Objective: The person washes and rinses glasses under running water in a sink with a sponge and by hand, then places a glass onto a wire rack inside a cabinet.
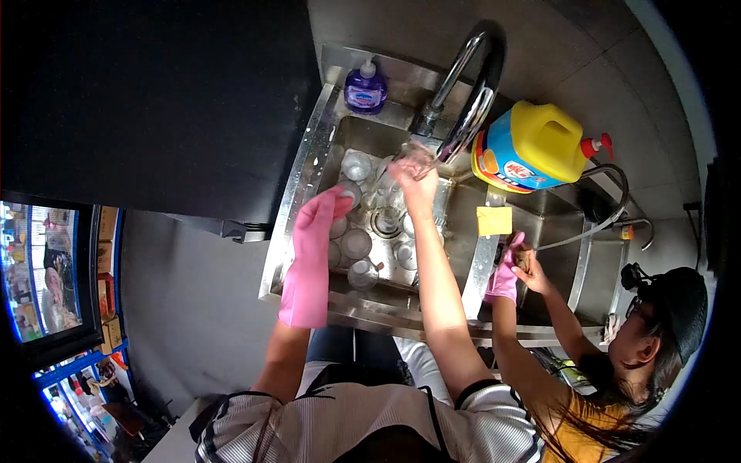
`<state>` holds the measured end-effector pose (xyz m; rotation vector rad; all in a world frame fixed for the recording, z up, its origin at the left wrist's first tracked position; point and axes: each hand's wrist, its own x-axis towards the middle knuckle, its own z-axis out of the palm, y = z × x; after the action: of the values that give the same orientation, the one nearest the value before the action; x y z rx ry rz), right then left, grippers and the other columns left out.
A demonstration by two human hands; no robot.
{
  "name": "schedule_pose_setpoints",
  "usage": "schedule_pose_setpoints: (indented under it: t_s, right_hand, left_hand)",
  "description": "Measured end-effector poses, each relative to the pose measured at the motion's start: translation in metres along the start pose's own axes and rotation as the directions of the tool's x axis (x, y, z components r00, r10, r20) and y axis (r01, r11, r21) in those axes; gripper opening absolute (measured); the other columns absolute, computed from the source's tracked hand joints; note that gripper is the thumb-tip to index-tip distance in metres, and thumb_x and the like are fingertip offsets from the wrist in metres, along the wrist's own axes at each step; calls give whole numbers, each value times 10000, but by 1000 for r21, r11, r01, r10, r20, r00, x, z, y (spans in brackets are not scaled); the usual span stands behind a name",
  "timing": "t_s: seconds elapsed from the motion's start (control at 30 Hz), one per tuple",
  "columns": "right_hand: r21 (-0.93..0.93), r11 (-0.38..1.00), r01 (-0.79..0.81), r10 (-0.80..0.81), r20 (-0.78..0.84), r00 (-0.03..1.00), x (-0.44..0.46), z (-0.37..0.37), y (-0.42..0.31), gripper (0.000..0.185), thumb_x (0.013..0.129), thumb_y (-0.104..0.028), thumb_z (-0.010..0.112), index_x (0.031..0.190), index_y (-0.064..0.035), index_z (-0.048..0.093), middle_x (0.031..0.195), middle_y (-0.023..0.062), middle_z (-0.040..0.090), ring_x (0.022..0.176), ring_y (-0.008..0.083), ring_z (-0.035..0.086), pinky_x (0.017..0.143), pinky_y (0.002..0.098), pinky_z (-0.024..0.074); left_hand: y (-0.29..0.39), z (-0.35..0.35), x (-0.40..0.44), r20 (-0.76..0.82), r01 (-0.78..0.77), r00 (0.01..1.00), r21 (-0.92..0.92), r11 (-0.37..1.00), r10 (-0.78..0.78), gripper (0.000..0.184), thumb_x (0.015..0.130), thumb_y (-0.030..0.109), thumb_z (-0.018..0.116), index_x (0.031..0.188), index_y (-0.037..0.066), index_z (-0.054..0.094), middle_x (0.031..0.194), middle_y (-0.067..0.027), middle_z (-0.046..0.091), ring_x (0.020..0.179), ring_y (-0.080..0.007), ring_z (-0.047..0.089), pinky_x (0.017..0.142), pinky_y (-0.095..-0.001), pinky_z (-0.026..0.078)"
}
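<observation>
My left hand point(320, 212), in a long pink rubber glove, reaches into the left sink basin point(316, 166). Its fingers close on the rim of a clear glass point(351, 192). Under the chrome faucet point(482, 92) my bare right hand point(417, 179) grips a clear glass cup point(414, 157), smeared by motion and partly hidden by the fingers. Several more glasses stand or lie on the basin floor below, among them one glass point(356, 244) near the middle and a glass mug point(363, 274) close to the front wall.
A purple soap bottle point(365, 91) stands at the back left corner. A big yellow detergent jug point(532, 147) and a yellow sponge point(494, 221) sit by the divider. At the right basin a co-worker's gloved hand point(505, 270) and bare hand point(532, 272) work near a hose point(575, 238).
</observation>
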<state>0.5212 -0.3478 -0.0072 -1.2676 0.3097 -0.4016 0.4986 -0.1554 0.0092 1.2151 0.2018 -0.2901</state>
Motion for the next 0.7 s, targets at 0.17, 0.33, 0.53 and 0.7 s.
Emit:
schedule_pose_setpoints:
  t_s: [0.17,0.33,0.53,0.7]
  right_hand:
    - [893,423,-155,569,-129,812,0,-6,17,408,790,-380,553,1029,-51,521,967,147,586,893,288,549,826,414,452]
    - [987,158,23,618,-117,778,5,-25,42,483,765,-448,500,1037,-52,543,1000,145,595,870,279,559,802,426,472]
    - [989,98,113,611,-149,778,22,-13,54,363,762,-424,514,928,-114,608,916,69,606,860,264,584,779,406,498]
    - [947,168,-272,429,178,886,19,-1,44,432,734,-458,590,899,-59,583,915,130,595,854,294,580,780,394,508]
  left_hand:
    - [8,0,-24,-24,49,998,-74,996,-51,289,932,224,496,1074,-2,607,910,-102,666,817,-151,635,790,-258,489]
    - [16,-1,-33,-19,25,999,-50,998,-26,296,936,220,491,1075,-16,601,911,-112,663,816,-156,638,761,-259,500]
    - [11,-12,-32,-64,-18,998,-51,999,14,290,936,232,484,1050,1,619,899,-124,670,800,-178,652,743,-253,502]
    - [14,-20,-37,-71,12,997,-32,999,-14,302,936,239,476,1064,-1,610,904,-125,668,802,-177,650,752,-264,502]
